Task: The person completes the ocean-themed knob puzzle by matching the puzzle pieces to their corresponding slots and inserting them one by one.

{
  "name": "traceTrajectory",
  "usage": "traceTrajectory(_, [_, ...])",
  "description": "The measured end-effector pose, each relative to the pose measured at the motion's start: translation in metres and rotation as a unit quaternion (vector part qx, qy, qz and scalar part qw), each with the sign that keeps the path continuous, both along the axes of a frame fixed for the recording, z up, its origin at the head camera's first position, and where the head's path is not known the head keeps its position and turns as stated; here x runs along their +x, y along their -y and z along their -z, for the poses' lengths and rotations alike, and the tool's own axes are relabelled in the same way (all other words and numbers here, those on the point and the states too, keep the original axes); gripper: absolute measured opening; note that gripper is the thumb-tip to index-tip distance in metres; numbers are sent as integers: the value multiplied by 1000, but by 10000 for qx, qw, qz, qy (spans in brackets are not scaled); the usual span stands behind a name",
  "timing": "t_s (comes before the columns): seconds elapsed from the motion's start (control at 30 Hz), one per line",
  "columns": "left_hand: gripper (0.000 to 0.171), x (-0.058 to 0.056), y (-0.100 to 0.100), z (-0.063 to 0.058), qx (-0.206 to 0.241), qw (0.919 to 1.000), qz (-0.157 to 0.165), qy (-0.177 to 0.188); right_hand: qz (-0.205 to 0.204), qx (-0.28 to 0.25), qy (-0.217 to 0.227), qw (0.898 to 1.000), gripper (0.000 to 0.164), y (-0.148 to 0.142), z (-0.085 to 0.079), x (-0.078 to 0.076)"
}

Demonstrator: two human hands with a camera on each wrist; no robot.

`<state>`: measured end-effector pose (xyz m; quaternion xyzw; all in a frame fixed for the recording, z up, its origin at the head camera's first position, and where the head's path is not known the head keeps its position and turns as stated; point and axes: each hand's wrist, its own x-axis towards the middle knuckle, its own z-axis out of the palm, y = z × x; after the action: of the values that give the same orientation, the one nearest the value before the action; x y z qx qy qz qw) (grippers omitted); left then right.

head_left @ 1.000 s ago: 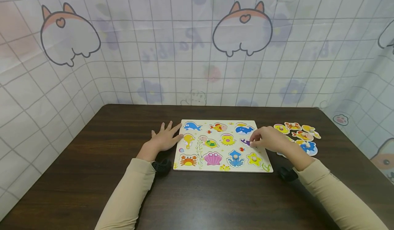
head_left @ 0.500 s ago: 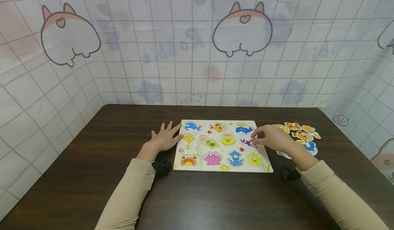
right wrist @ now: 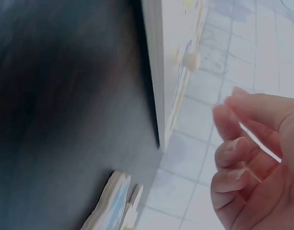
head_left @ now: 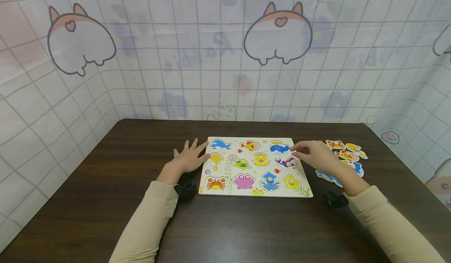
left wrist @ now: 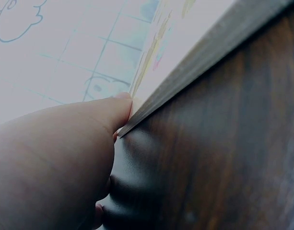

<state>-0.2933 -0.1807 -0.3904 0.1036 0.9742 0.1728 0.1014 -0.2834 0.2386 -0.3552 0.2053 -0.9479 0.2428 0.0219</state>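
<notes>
My left hand [head_left: 188, 158] lies with fingers spread at the left edge of a cream sea-animal knob puzzle board [head_left: 234, 141]. In the left wrist view its thumb [left wrist: 119, 109] touches the board's corner. A purple whale piece [head_left: 282, 162] with a round knob sits in the board's right part. My right hand [head_left: 315, 153] hovers just above and right of it, holding nothing, fingers loosely bent and thumb close to the forefinger. In the right wrist view the knob [right wrist: 191, 62] stands apart from the fingertips. A blue squid piece [head_left: 269, 184] and a yellow starfish piece [head_left: 295, 182] also show knobs.
Several loose pieces lie right of the board, among them a crab [head_left: 334, 144], a red-and-yellow fish [head_left: 347, 155] and a blue piece [head_left: 329, 177]. My right forearm partly covers them. The dark wooden table [head_left: 232, 227] ends at a grid-patterned cloth wall [head_left: 211, 79].
My right hand has let go of the purple whale piece and risen up and to the right, baring its knob. My left hand has stayed in place.
</notes>
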Motion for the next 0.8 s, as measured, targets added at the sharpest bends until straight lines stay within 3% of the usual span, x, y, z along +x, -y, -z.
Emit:
traceTrajectory(0.37, [67, 0, 0, 1, -9, 10000, -9, 21, 358, -526, -94, 9979, 26, -31, -1, -6])
traceTrajectory(0.8, [67, -1, 0, 2, -2, 10000, 13, 26, 694, -60, 146, 9975, 29, -68, 4, -15])
